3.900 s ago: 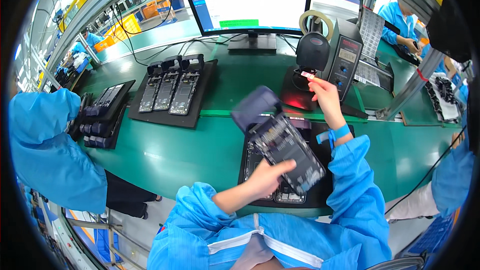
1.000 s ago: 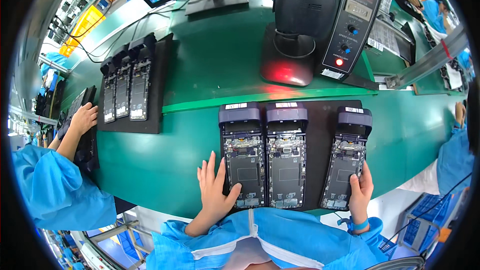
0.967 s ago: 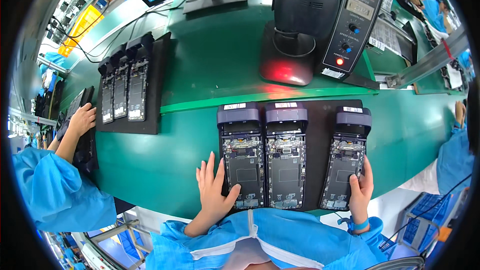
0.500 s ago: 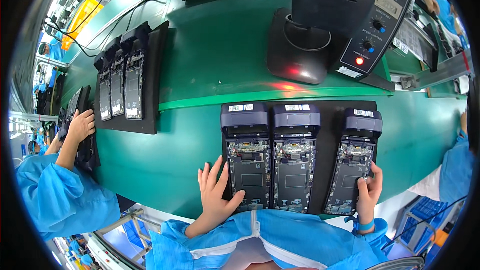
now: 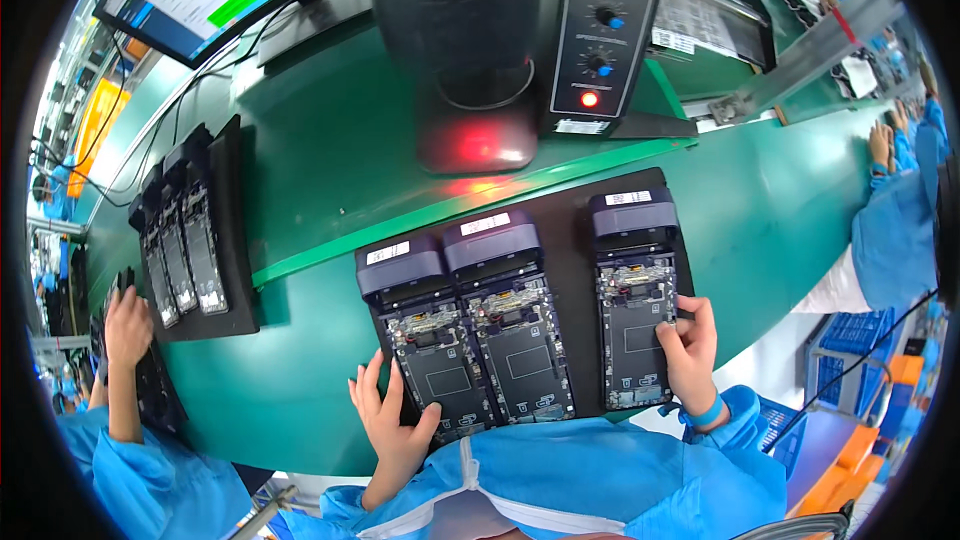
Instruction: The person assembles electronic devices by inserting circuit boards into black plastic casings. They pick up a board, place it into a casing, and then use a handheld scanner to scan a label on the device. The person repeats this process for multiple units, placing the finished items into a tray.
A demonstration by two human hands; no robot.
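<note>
Device at right (image 5: 636, 305) is being gripped on the black mat (image 5: 574, 275) by the right hand (image 5: 688, 358). Instead of being occupied with a lifted device, as earlier, the left hand (image 5: 392, 420) is being rested, fingers spread, against the left device (image 5: 428, 340). Beyond the mat's right edge, green table (image 5: 745, 250) is being seen.

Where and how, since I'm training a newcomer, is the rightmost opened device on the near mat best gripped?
Probably take the rightmost device by the long edges of its lower half, from the right, where the right hand touches it. It lies open side up, its circuit board exposed, so the straight edges look safer than the middle; a bulky purple head fills its far end.
</note>
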